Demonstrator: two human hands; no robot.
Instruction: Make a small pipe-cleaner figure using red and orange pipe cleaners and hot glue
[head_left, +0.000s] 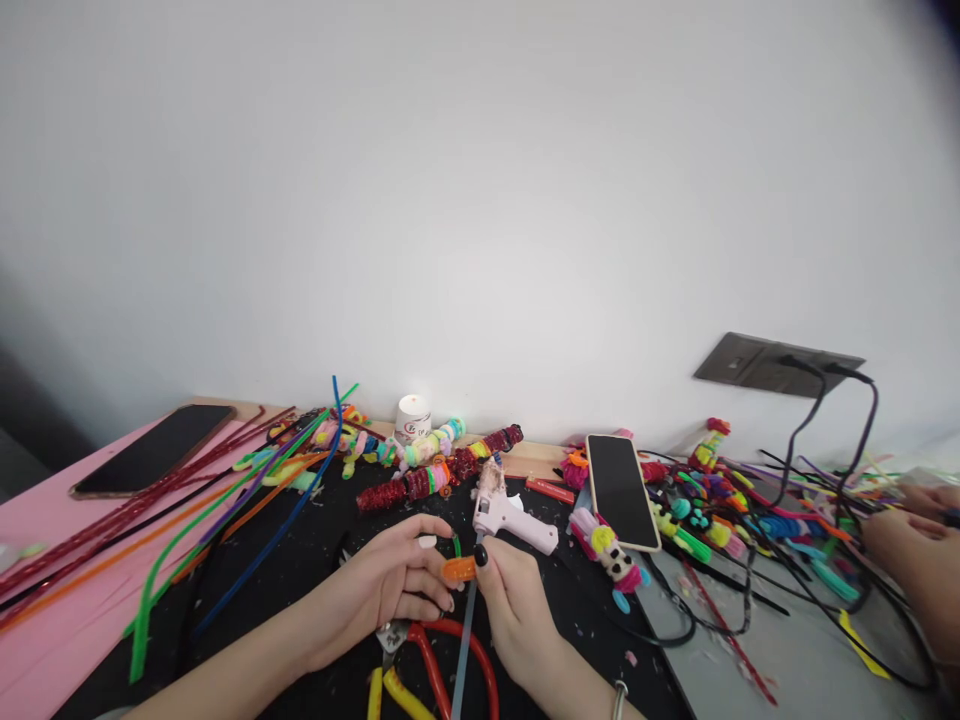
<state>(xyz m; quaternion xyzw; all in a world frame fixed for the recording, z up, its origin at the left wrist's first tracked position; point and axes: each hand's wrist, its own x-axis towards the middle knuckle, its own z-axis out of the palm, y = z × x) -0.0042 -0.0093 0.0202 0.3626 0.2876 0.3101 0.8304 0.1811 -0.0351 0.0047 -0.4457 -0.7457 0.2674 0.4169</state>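
Near the front middle, my right hand (521, 605) is closed, its thumb pressing on a small coiled orange pipe cleaner (459, 569). My left hand (405, 570) curls its fingers around the other side of that coil; a short green end (456, 546) shows by its fingertips. Just beyond both hands lies a pale pink glue gun (517, 520) with a smeared nozzle. Its translucent glue stick (463, 645) runs toward me between the hands. Below the left hand, red-handled (487, 660) and yellow-handled (405, 692) cutting tools lie on the black mat (600, 680).
Loose pipe cleaners (247, 500) and a dark phone (157, 450) lie left. Wrapped pipe-cleaner figures (442, 475), a white cup (412, 418) and another phone (622, 490) line the back. Black cables (791, 440) hang from a wall outlet (750, 362). Another person's hands (911, 550) are at right.
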